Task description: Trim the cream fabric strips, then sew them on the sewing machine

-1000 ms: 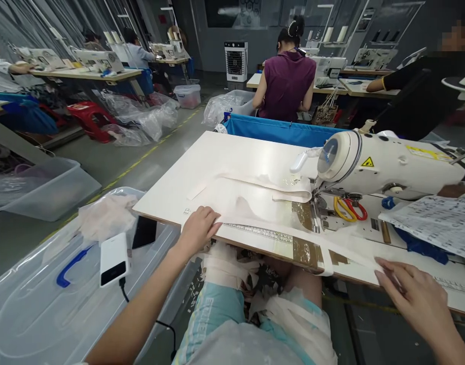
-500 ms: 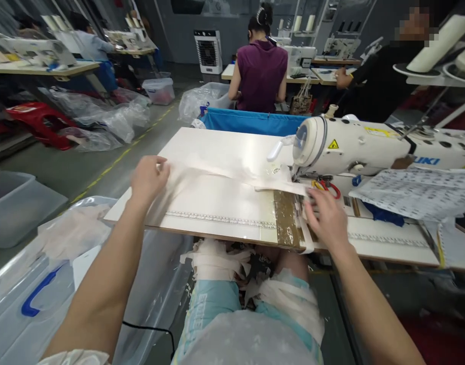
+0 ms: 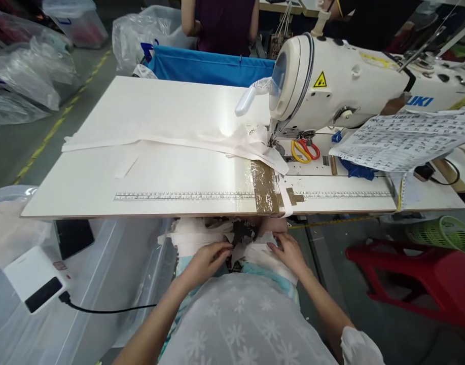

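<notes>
Picking through the strips, left hand pinches one; right hand rests curled fingers there, grip unclear; best free one strip singly.

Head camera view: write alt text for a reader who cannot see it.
The left hand and right hand touch a pile of white fabric strips in the person's lap, below the table edge. On the table a long white strip runs to a white sewing machine, scissors beside it.

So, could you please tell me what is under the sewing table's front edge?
White fabric strips heaped on the lap, with the left hand and right hand on them. The sewing table hides their far part.
</notes>
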`<state>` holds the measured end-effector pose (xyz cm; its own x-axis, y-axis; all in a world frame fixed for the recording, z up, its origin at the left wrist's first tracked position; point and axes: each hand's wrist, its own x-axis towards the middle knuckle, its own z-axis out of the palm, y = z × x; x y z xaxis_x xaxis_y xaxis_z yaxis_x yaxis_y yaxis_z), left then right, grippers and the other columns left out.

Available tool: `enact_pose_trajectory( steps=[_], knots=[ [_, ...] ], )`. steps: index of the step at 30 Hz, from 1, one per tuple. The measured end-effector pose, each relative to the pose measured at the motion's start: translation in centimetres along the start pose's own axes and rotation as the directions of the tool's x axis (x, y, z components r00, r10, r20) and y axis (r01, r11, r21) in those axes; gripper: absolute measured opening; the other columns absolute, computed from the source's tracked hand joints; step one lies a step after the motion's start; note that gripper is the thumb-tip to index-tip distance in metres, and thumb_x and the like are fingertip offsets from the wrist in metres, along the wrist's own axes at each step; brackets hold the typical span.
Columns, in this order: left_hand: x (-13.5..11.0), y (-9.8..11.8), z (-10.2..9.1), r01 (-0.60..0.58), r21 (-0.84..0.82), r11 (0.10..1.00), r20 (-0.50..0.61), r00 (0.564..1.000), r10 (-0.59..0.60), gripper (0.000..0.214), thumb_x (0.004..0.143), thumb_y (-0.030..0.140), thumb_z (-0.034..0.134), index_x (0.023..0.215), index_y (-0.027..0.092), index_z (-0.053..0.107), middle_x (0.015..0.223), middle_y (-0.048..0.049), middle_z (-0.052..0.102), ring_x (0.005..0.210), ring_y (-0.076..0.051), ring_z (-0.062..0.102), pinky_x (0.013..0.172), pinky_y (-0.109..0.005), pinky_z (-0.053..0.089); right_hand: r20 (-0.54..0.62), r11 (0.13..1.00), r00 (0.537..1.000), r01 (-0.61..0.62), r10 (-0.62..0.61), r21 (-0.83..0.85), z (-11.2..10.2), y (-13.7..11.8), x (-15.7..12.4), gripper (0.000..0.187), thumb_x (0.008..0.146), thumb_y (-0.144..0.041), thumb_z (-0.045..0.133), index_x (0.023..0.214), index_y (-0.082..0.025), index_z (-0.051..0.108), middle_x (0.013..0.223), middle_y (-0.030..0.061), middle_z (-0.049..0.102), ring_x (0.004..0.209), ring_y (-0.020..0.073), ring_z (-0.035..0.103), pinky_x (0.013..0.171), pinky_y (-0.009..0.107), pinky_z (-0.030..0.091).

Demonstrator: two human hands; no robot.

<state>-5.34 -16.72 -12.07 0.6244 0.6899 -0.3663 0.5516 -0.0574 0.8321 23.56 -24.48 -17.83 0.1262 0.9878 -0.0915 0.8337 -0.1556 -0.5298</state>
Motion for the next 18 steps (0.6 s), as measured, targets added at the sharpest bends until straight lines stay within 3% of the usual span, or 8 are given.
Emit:
enact_pose_trajectory(
  steps=[4,8,10,12,14,16,18],
  knots=[
    [2.3,0.6,3.8,0.104,-0.246,0.964,0.123,0.99,-0.076,0.041,0.084,0.051,0.052,0.094,0.016,0.069,0.084,-0.0076,0.069,0.079,-0.022,0.061,0.074,-0.03,0.046,-0.066,0.997,0.997,-0.025,0.03,0.078,0.9,0.0,0.8,0.019,0.083,-0.029,0.046,0.074,-0.019,0.06,0.076,0.0067,0.063,0.076,0.0229,0.059,0.067,0.031,0.046],
    [4.1,2.8,6.7,0.185,-0.441,0.878,0.233,0.969,-0.087,0.052,0.079,0.065,0.051,0.078,0.016,0.068,0.087,-0.0095,0.069,0.089,-0.024,0.061,0.083,-0.034,0.046,-0.143,0.979,0.986,-0.059,0.088,0.195,-1.8,-1.8,-0.4,0.023,0.087,-0.03,0.04,0.082,-0.019,0.059,0.061,-0.0007,0.054,0.054,0.016,0.052,0.05,0.024,0.041],
    [5.1,4.4,7.8,0.224,-0.599,0.769,0.263,0.962,-0.075,0.056,0.076,0.069,0.051,0.082,0.015,0.066,0.09,-0.0105,0.067,0.089,-0.023,0.06,0.083,-0.033,0.047,-0.145,0.97,0.987,-0.03,0.066,0.241,-3.9,-3.3,-1.6,0.021,0.089,-0.032,0.042,0.082,-0.02,0.058,0.059,-0.0024,0.052,0.052,0.0149,0.051,0.047,0.023,0.04],
    [6.0,6.1,8.2,0.228,-0.772,0.593,0.232,0.97,-0.071,0.056,0.071,0.07,0.059,0.083,0.015,0.061,0.086,-0.0083,0.063,0.083,-0.02,0.058,0.08,-0.031,0.047,-0.153,0.966,0.988,0.068,-0.029,0.251,-6.1,-5.1,-2.6,0.02,0.091,-0.031,0.046,0.079,-0.021,0.058,0.063,-0.0013,0.055,0.055,0.015,0.053,0.05,0.024,0.042],
    [6.4,7.7,7.9,0.196,-0.841,0.504,0.191,0.98,-0.063,0.054,0.068,0.068,0.065,0.08,0.016,0.055,0.077,-0.0032,0.056,0.071,-0.015,0.052,0.072,-0.028,0.045,-0.262,0.961,0.956,0.188,-0.131,0.205,-7.9,-6.8,-3.3,0.018,0.093,-0.029,0.05,0.08,-0.021,0.06,0.072,0.0022,0.06,0.065,0.0175,0.058,0.059,0.027,0.047],
    [6.2,9.3,6.8,0.166,-0.763,0.625,0.239,0.97,0.035,0.053,0.072,0.068,0.063,0.072,0.018,0.049,0.066,0.0024,0.045,0.058,-0.01,0.041,0.058,-0.023,0.037,-0.393,0.954,0.904,0.25,-0.169,0.166,-9.2,-7.8,-3.3,0.016,0.096,-0.027,0.048,0.092,-0.021,0.062,0.087,0.007,0.064,0.082,0.0218,0.061,0.072,0.033,0.05],
    [5.4,10.7,4.9,0.076,-0.604,0.793,0.385,0.899,0.207,0.051,0.078,0.064,0.06,0.064,0.018,0.041,0.058,0.0054,0.034,0.052,-0.008,0.03,0.051,-0.023,0.026,-0.358,0.933,0.91,0.296,-0.209,0.206,-9.8,-8.2,-2.8,0.021,0.098,-0.027,0.043,0.104,-0.022,0.063,0.098,0.0083,0.066,0.096,0.0239,0.061,0.087,0.039,0.05]
  ],
)
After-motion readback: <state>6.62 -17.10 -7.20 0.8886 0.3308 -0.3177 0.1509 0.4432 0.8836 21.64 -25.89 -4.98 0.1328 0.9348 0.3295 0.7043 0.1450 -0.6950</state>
